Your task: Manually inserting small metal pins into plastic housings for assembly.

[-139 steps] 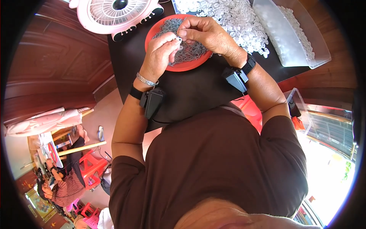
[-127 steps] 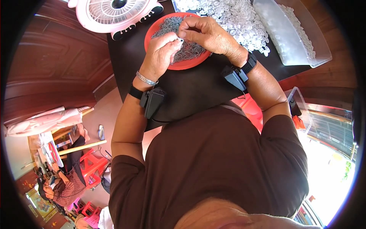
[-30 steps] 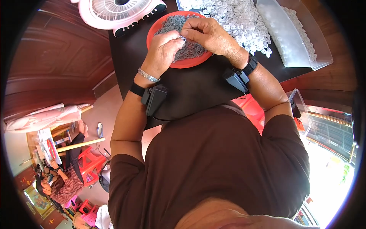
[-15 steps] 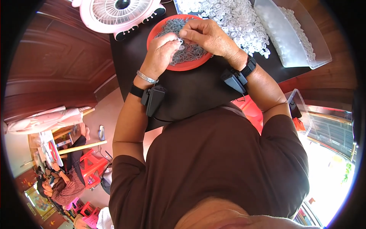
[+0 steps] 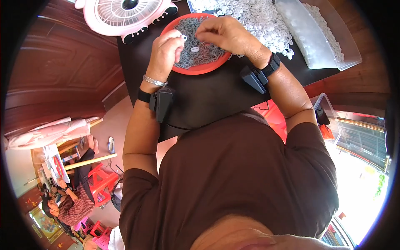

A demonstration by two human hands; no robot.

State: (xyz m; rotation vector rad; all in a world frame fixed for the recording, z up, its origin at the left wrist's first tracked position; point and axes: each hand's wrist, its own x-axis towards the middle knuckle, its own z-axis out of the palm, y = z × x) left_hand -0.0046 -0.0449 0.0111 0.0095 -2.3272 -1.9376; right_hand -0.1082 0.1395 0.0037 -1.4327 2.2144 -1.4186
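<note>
My left hand (image 5: 165,52) is closed over the left side of a red round bowl (image 5: 200,71), pinching a small white plastic piece with holes (image 5: 184,38) at its fingertips. My right hand (image 5: 228,38) hangs over the bowl's right side. Its thumb and fingertips are pressed together, and whatever lies between them is too small to make out. Many small grey screw-like pieces (image 5: 189,27) fill the bowl. On top of them lies a loose white oval piece with two holes (image 5: 194,49), between my hands and touched by neither.
White plastic pieces (image 5: 266,29) are heaped on the dark table (image 5: 200,100) beyond my right hand. A translucent bin (image 5: 308,41) with more of them lies at the far right. A pink fan (image 5: 125,16) stands far left. Another person (image 5: 77,204) sits off to the left.
My hands have come apart: the left has drawn back leftward with its white piece, while the right stays pinched over the bowl. The loose white piece is now in plain sight.
</note>
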